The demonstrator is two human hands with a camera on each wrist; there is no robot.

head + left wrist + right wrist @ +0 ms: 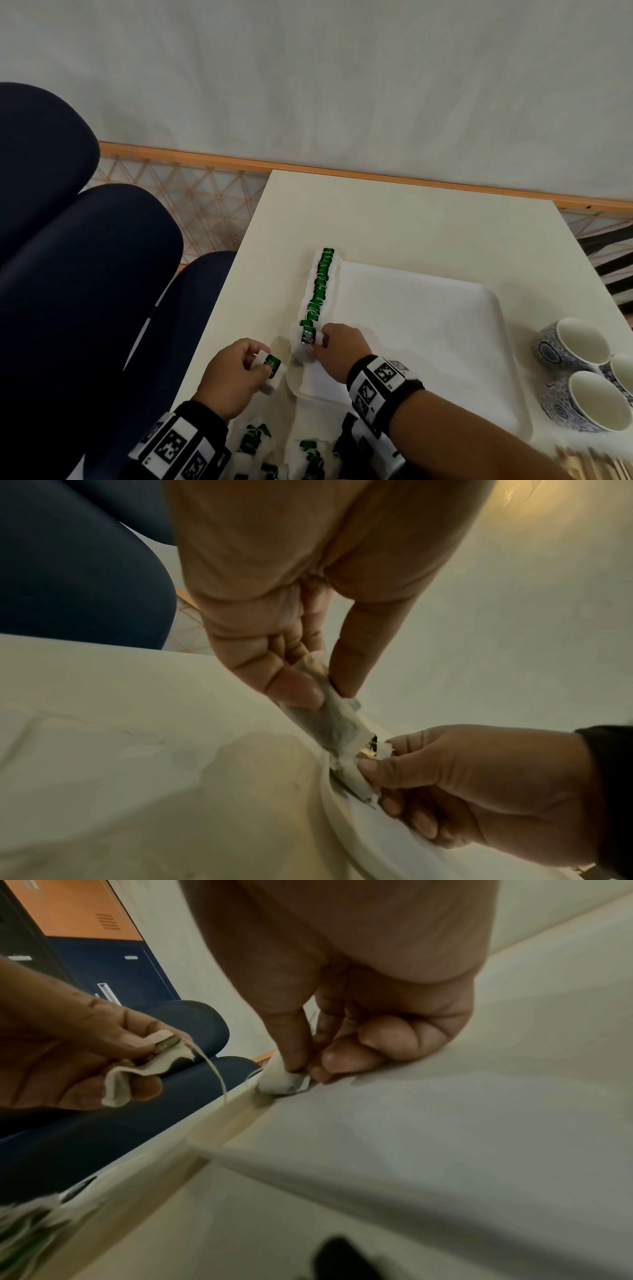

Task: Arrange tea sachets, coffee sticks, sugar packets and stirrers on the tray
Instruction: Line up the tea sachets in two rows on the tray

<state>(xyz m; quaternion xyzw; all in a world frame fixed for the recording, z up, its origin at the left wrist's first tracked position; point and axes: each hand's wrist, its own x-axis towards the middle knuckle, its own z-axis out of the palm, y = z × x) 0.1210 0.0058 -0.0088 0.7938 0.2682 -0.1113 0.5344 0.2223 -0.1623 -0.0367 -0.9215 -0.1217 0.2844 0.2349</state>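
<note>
A white tray lies on the cream table. Along its left edge runs a row of tea sachets with green tags. My right hand pinches a tea sachet at the near end of that row, low on the tray; the right wrist view shows the right hand pressing this sachet down. Just left of the tray, my left hand grips a second tea sachet, which in the left wrist view is a sachet held between thumb and fingers.
Several loose tea sachets lie on the table near my wrists. Three blue-patterned cups stand right of the tray. Dark blue chairs line the table's left edge. A wall runs behind the table.
</note>
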